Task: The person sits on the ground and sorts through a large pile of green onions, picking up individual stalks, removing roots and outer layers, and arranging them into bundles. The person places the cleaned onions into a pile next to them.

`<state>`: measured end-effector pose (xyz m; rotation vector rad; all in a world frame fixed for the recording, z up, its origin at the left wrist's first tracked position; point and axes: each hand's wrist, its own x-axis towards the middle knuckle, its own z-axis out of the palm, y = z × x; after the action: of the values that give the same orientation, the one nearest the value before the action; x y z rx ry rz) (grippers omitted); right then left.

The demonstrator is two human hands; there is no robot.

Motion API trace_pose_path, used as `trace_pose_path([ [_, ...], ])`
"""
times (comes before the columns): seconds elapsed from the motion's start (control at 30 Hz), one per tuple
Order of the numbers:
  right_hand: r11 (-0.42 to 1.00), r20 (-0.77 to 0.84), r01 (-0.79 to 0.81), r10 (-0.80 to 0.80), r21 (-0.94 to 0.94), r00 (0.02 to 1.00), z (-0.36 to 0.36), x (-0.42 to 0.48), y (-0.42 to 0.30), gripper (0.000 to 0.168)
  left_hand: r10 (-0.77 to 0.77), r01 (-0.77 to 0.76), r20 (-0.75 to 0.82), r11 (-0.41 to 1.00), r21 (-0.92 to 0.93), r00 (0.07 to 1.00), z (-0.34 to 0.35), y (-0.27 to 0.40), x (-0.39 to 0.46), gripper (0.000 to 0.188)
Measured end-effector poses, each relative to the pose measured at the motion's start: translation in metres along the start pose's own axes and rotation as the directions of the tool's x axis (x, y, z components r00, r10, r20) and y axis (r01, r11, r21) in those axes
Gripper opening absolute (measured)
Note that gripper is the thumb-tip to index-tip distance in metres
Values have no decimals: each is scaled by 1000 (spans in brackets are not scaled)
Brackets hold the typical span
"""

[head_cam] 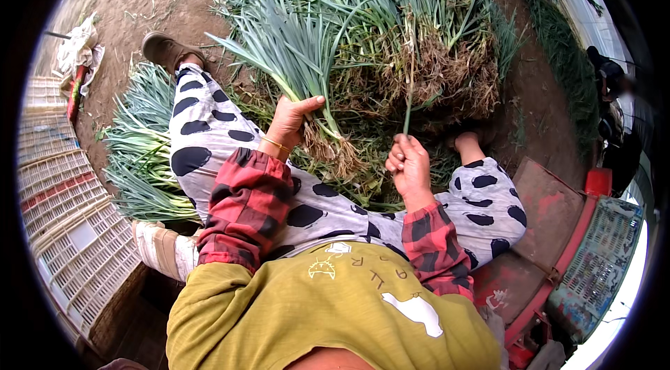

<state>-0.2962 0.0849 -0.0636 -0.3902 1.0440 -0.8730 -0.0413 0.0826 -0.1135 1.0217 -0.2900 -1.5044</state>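
My left hand [292, 121] grips a bunch of green onions [293, 50] around its pale stems. Their leaves fan up and away from me, and their roots hang below the hand over loose trimmings. My right hand [410, 163] pinches one end of a thin stalk [411, 82], green near my fingers and brownish farther out. The stalk's far end lies against a large heap of green onions [377, 3], whose tangled brown roots [455, 77] face me. Loose leaves and trimmings [366, 181] cover the ground between my legs.
Another pile of green onions [152, 160] lies beside my left leg. Stacked plastic crates [68, 218] stand at far left, near a white bag [78, 50]. On the right are a red-framed metal piece [549, 192] and a teal crate [602, 260]. Another person [610, 74] is at far right.
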Motion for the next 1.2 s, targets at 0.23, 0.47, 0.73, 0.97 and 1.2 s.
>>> trace_pose_path([
  [0.23, 874, 226, 301, -227, -382, 947, 60, 57, 60, 11, -35, 33, 67, 999, 36, 997, 11, -10, -10, 30],
  [0.47, 974, 161, 107, -141, 202, 977, 48, 23, 31, 14, -37, 19, -82, 979, -205, 996, -15, -8, 3, 15],
  [0.73, 897, -80, 207, -257, -390, 963, -49, -16, -8, 20, -6, 38, 72, 896, -443, 997, -22, 8, 5, 25],
  [0.97, 620, 348, 419, -241, -664, 906, 32, 6, 13, 36, -37, 76, 136, 953, -294, 990, -10, -2, -4, 32],
  [1.2, 547, 446, 452, -153, -705, 882, 50, 20, 25, 13, -136, 219, 222, 887, -407, 965, -21, -7, -7, 37],
])
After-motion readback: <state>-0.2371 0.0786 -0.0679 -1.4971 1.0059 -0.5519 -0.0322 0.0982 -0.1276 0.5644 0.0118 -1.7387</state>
